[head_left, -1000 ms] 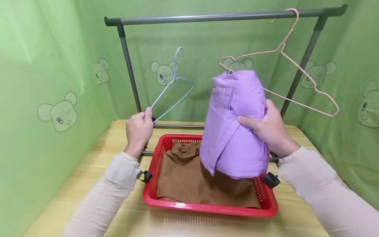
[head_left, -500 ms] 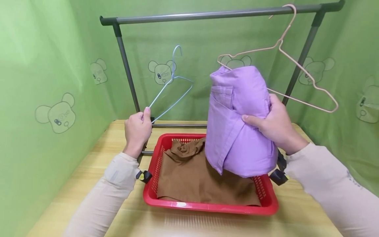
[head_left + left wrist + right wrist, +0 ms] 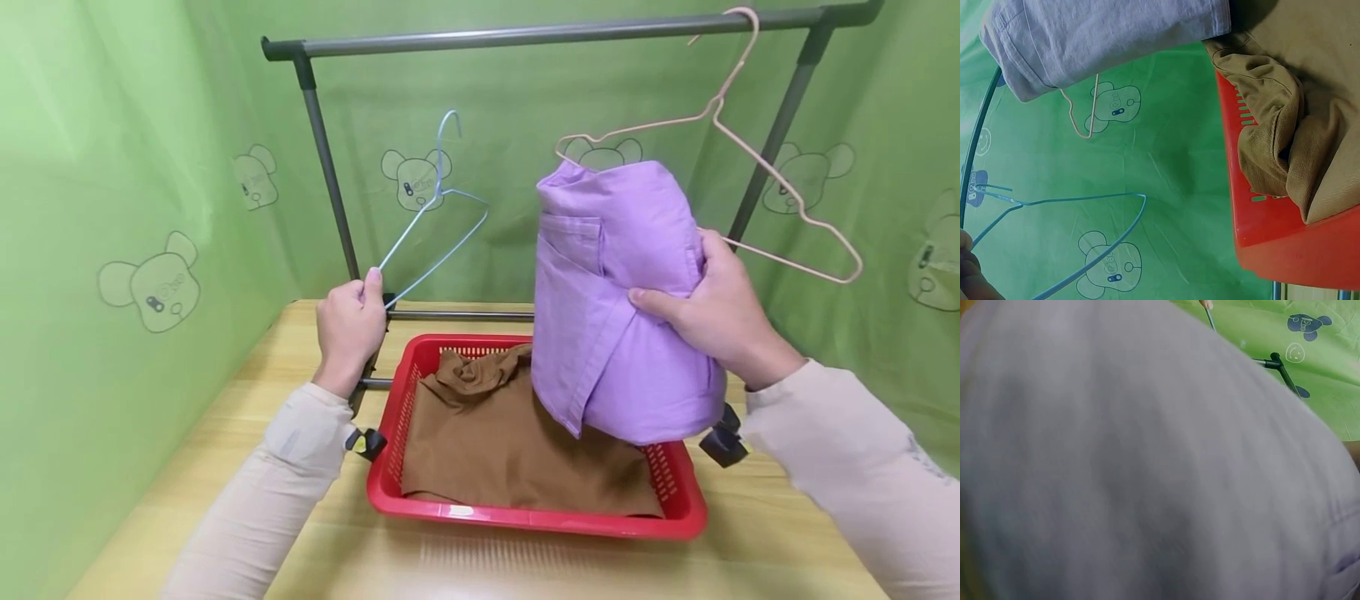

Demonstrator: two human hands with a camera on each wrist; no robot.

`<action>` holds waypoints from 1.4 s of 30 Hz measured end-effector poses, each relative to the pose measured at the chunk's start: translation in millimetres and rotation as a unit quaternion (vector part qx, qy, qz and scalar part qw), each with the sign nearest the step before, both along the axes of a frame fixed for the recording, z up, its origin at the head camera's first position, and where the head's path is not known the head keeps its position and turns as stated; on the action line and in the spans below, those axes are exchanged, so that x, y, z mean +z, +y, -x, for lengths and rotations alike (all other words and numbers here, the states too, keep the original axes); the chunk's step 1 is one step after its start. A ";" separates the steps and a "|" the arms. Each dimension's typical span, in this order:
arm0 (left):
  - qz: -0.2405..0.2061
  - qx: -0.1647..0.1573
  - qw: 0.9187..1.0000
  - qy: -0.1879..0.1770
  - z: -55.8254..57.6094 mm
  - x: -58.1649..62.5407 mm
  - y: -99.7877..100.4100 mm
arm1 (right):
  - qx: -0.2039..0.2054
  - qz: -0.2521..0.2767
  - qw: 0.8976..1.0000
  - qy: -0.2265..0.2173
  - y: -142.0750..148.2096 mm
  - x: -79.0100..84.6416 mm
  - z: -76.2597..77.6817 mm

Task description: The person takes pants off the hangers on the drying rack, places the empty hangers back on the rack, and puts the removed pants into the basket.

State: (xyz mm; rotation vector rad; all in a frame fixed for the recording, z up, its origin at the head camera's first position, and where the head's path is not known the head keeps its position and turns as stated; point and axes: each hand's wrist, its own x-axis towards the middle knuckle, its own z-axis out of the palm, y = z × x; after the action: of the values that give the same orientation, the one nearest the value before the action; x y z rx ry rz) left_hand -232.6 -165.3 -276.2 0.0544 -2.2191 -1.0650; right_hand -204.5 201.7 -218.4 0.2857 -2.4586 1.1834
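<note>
In the head view, my left hand (image 3: pixel 350 329) grips one end of a light blue wire clothes hanger (image 3: pixel 438 196), whose hook points up. My right hand (image 3: pixel 726 312) holds a folded purple garment (image 3: pixel 622 333) by its right side, thumb in front and the other fingers mostly hidden behind. A stitched pocket shows on the garment's upper left. It hangs over the right part of a red plastic basket (image 3: pixel 525 517). Inside that basket lies a brown garment (image 3: pixel 510 450), bunched at its back left corner. The right wrist view is mostly filled by the blurred purple cloth.
A grey metal clothes rack (image 3: pixel 480 38) stands behind the basket on the wooden table (image 3: pixel 247 400). From its bar, at the right, hangs a pink hanger (image 3: pixel 795 198), partly behind the purple garment. Green curtains (image 3: pixel 150 150) with bear-like faces enclose the back and sides.
My right hand has moved the purple garment to the right and slightly up, uncovering more of the brown garment. My left hand with the blue hanger has stayed nearly still.
</note>
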 end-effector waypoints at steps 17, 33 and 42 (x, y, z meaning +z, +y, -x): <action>-0.001 -0.004 1.000 -0.002 -4.4 4.9 3.5 | -0.010 -0.026 1.000 0.015 8.2 9.7 -3.6; 0.002 -0.001 1.000 -0.003 -10.4 6.3 4.5 | -0.003 -0.062 0.997 0.044 10.9 15.9 -15.0; 0.000 0.003 1.000 -0.005 -12.4 7.1 2.6 | -0.007 -0.078 0.994 0.073 13.9 20.3 -17.7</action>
State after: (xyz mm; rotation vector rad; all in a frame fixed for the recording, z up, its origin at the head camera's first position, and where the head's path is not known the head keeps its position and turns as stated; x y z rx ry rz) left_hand -220.2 -162.6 -269.1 0.0655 -2.2258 -1.0641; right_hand -186.8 215.5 -198.1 0.3836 -2.4234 0.9307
